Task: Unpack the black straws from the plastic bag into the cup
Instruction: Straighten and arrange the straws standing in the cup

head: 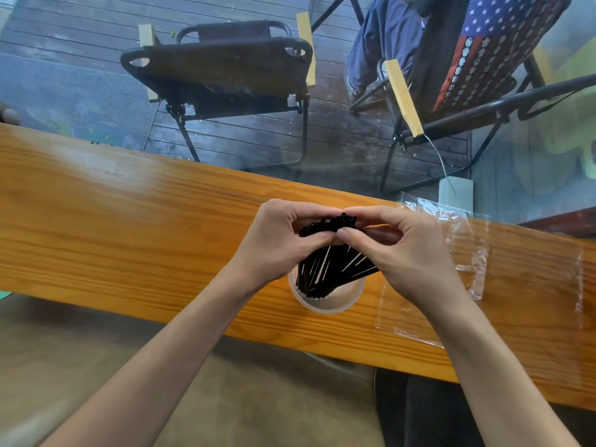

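Your left hand [283,233] and right hand [400,250] both pinch the upper ends of the black straws [325,253], fingers curled round the bundle from either side. The lower ends already stand inside the cup [325,301] on the wooden table [129,214], fanned out toward the right. The plastic bag [477,253] lies flat to the right of the cup (it looks empty, though glare hides part of it). Judged step: settling the bundle in the cup. Next, you need only gather the fan upright and release without tipping the cup.
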